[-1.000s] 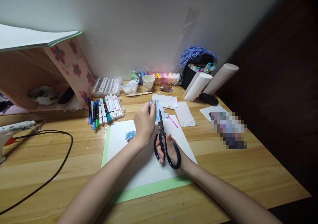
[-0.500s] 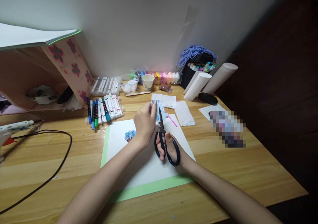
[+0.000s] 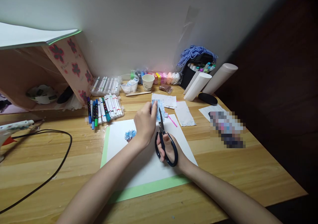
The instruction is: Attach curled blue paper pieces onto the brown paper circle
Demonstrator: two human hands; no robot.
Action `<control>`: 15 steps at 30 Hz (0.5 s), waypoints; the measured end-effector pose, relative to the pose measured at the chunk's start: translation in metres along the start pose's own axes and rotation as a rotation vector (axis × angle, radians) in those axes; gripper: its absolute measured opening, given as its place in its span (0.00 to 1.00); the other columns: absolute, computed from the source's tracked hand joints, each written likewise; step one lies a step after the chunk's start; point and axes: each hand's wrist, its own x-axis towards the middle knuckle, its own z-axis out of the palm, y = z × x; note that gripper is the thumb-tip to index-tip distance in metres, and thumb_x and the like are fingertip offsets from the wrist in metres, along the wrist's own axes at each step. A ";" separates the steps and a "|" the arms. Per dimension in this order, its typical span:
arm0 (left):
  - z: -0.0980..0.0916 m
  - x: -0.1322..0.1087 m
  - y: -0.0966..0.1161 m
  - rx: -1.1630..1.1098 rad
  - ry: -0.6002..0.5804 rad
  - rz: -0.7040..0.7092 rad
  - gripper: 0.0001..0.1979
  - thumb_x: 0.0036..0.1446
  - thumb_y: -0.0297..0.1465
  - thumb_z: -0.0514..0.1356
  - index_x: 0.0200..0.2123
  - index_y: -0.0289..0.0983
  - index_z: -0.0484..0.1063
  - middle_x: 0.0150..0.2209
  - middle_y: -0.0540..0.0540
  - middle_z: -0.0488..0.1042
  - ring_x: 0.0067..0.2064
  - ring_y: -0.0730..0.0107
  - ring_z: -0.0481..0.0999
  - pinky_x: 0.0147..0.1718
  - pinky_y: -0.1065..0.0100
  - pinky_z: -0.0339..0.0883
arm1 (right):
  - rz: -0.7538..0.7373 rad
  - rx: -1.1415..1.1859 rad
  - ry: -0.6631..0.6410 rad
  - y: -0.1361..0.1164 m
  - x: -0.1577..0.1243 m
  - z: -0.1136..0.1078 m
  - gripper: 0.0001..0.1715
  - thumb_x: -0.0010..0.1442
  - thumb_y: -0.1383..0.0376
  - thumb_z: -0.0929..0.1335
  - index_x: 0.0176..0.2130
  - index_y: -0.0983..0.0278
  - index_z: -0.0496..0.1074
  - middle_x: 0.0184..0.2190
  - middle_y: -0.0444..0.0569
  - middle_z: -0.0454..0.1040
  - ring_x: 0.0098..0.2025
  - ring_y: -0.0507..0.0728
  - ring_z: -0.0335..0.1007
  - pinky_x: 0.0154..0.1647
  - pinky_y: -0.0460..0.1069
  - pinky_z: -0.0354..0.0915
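Observation:
My left hand (image 3: 146, 121) pinches a blue-and-white streaked paper piece (image 3: 161, 109) above the top edge of a white sheet (image 3: 149, 171) with a green border. Black-handled scissors (image 3: 161, 127) are in my right hand (image 3: 171, 149), fingers through the loops, blades pointing up against the paper. The blades look nearly closed. Beside my left wrist, a crumpled blue-and-white tuft (image 3: 130, 135) rests on the sheet.
White paper strips (image 3: 185, 114) and a pink stick (image 3: 172, 120) lie behind the sheet. Markers (image 3: 104, 109), a paper cup (image 3: 148, 82) and a clear bowl (image 3: 129, 85) stand farther back. A glue gun (image 3: 15, 126) and black cable (image 3: 70, 148) are at left.
The scissor handles have drawn slightly closer together as my right hand closes. My left hand and the paper have hardly moved.

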 end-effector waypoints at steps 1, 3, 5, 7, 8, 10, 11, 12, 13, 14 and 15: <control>0.000 0.000 0.000 -0.003 -0.001 -0.001 0.20 0.63 0.38 0.50 0.20 0.38 0.52 0.18 0.54 0.54 0.21 0.76 0.51 0.23 0.70 0.42 | -0.008 -0.001 -0.004 -0.001 0.000 0.000 0.39 0.43 0.30 0.59 0.27 0.62 0.59 0.08 0.35 0.56 0.08 0.47 0.53 0.09 0.42 0.54; -0.001 0.000 0.001 -0.005 -0.006 -0.006 0.20 0.63 0.39 0.49 0.20 0.38 0.52 0.18 0.54 0.54 0.21 0.76 0.51 0.23 0.70 0.42 | -0.037 -0.007 -0.038 -0.002 -0.001 0.000 0.39 0.43 0.30 0.58 0.28 0.62 0.60 0.10 0.35 0.57 0.09 0.47 0.54 0.10 0.42 0.55; -0.001 -0.001 0.002 -0.003 -0.020 -0.012 0.20 0.63 0.39 0.49 0.20 0.38 0.52 0.18 0.54 0.55 0.21 0.75 0.51 0.23 0.70 0.42 | -0.057 -0.007 -0.092 -0.003 -0.002 -0.001 0.41 0.44 0.29 0.55 0.30 0.63 0.60 0.12 0.36 0.59 0.11 0.48 0.57 0.13 0.44 0.57; -0.001 -0.002 0.003 -0.002 -0.038 -0.017 0.21 0.63 0.40 0.49 0.20 0.38 0.53 0.18 0.54 0.56 0.21 0.75 0.52 0.23 0.70 0.42 | -0.050 0.007 -0.134 -0.004 -0.003 -0.001 0.43 0.43 0.28 0.53 0.31 0.63 0.60 0.13 0.37 0.60 0.13 0.49 0.59 0.16 0.45 0.60; 0.000 -0.002 0.003 -0.002 -0.045 -0.018 0.21 0.63 0.40 0.48 0.20 0.38 0.53 0.18 0.53 0.56 0.21 0.75 0.53 0.23 0.70 0.43 | -0.042 0.012 -0.143 -0.004 -0.002 -0.001 0.44 0.42 0.27 0.53 0.31 0.63 0.60 0.13 0.38 0.60 0.13 0.50 0.60 0.17 0.46 0.60; 0.000 -0.003 0.003 -0.002 -0.051 -0.016 0.20 0.63 0.40 0.48 0.20 0.38 0.54 0.18 0.53 0.57 0.21 0.75 0.53 0.23 0.70 0.42 | -0.027 0.026 -0.137 -0.006 -0.001 -0.001 0.45 0.39 0.26 0.53 0.30 0.62 0.60 0.13 0.37 0.59 0.13 0.50 0.59 0.17 0.46 0.60; 0.000 -0.003 0.003 0.002 -0.050 -0.014 0.20 0.63 0.40 0.48 0.20 0.37 0.54 0.18 0.53 0.57 0.21 0.75 0.53 0.23 0.70 0.42 | -0.019 0.037 -0.130 -0.007 -0.001 -0.002 0.45 0.38 0.26 0.53 0.30 0.62 0.59 0.13 0.37 0.59 0.13 0.50 0.59 0.17 0.46 0.61; 0.001 -0.003 0.003 0.007 -0.049 -0.014 0.20 0.63 0.39 0.49 0.20 0.37 0.55 0.18 0.53 0.57 0.21 0.75 0.53 0.23 0.70 0.42 | -0.010 0.048 -0.124 -0.007 0.000 -0.002 0.45 0.37 0.26 0.53 0.30 0.62 0.59 0.12 0.37 0.59 0.13 0.49 0.58 0.18 0.46 0.61; 0.001 -0.004 0.003 0.013 -0.050 -0.014 0.20 0.63 0.39 0.49 0.20 0.37 0.55 0.18 0.53 0.57 0.21 0.75 0.53 0.23 0.70 0.42 | -0.002 0.057 -0.121 -0.008 0.000 -0.002 0.45 0.37 0.26 0.53 0.30 0.62 0.59 0.12 0.36 0.59 0.13 0.49 0.58 0.18 0.46 0.61; 0.001 -0.004 0.003 0.020 -0.051 -0.015 0.20 0.63 0.39 0.49 0.20 0.37 0.55 0.18 0.53 0.56 0.21 0.75 0.52 0.23 0.70 0.42 | 0.004 0.061 -0.124 -0.009 0.000 -0.003 0.46 0.36 0.25 0.53 0.30 0.62 0.58 0.12 0.36 0.59 0.13 0.49 0.58 0.18 0.46 0.61; 0.001 -0.004 0.003 0.026 -0.054 -0.018 0.20 0.62 0.39 0.50 0.20 0.37 0.55 0.18 0.54 0.56 0.21 0.75 0.52 0.23 0.70 0.42 | 0.011 0.062 -0.126 -0.009 0.000 -0.003 0.46 0.36 0.25 0.53 0.29 0.62 0.58 0.12 0.36 0.59 0.13 0.49 0.58 0.18 0.46 0.61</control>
